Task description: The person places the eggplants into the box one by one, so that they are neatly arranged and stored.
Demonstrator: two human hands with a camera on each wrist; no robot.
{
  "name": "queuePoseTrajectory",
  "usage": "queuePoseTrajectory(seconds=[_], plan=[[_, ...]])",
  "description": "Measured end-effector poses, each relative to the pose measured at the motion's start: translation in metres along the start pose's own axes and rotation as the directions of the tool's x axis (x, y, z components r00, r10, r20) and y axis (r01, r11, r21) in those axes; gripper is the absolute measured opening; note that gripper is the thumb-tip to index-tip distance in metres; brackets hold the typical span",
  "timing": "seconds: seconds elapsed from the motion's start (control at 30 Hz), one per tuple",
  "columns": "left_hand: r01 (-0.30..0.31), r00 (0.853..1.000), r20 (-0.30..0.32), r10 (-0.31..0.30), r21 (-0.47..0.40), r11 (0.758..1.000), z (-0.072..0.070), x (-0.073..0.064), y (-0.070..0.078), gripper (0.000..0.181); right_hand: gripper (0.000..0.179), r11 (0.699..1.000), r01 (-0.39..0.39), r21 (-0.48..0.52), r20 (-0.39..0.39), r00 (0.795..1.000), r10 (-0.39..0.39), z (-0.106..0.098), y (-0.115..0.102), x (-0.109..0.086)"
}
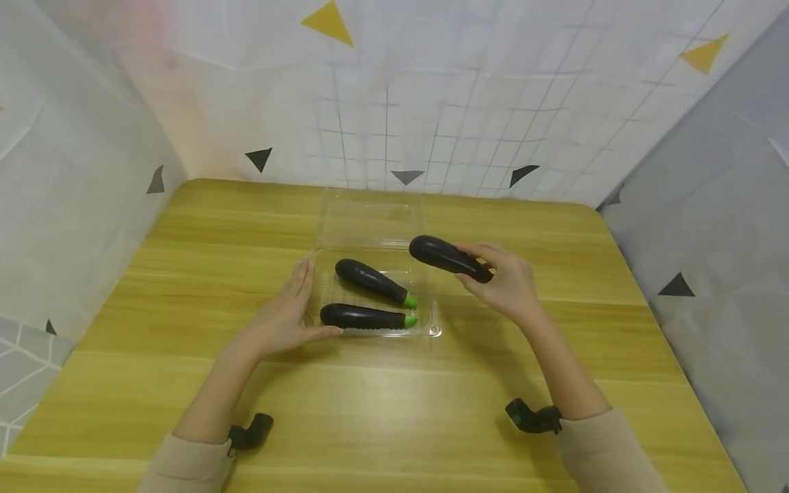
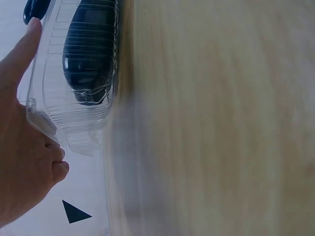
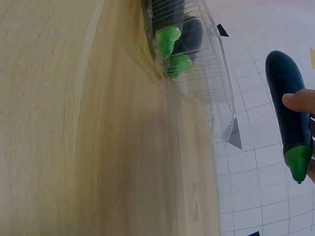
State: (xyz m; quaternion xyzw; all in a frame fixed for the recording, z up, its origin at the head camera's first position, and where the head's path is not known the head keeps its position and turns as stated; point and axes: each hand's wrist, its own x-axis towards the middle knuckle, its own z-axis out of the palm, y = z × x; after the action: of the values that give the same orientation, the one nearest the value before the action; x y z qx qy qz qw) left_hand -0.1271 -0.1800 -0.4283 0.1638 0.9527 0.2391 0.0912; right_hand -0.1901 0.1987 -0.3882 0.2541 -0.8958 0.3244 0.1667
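Head: R hand gripped eggplant by stem half, raised by R edge of box on bench; L hand, fingers straight, touched box's L side. Lid lay open behind. L wrist: light thumb pressure seemed best, thin plastic. R wrist: 2 boxed eggplants were prob. in the way.

The right grip holds a green-tipped eggplant, apart from two other eggplants inside a clear box on the desk.
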Motion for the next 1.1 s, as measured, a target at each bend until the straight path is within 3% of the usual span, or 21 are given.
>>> queuePoseTrajectory(seconds=[0.27, 0.53, 1.1], plan=[[0.003, 1.0, 0.004, -0.003, -0.001, 1.0, -0.001, 0.0, 0.001, 0.126, 0.045, 0.999, 0.029, 0.023, -0.011, 1.0, -0.029, 0.004, -0.004, 0.005], [0.0, 1.0, 0.001, 0.0, -0.003, 1.0, -0.002, -0.001, 0.002, 0.126, 0.044, 0.997, 0.069, 0.039, 0.026, 0.997, -0.07, 0.011, -0.007, 0.009], [0.01, 1.0, -0.001, -0.01, 0.002, 1.0, 0.0, -0.001, 0.001, 0.125, 0.044, 0.991, 0.088, 0.101, 0.044, 0.995, -0.093, 0.025, -0.016, 0.022]])
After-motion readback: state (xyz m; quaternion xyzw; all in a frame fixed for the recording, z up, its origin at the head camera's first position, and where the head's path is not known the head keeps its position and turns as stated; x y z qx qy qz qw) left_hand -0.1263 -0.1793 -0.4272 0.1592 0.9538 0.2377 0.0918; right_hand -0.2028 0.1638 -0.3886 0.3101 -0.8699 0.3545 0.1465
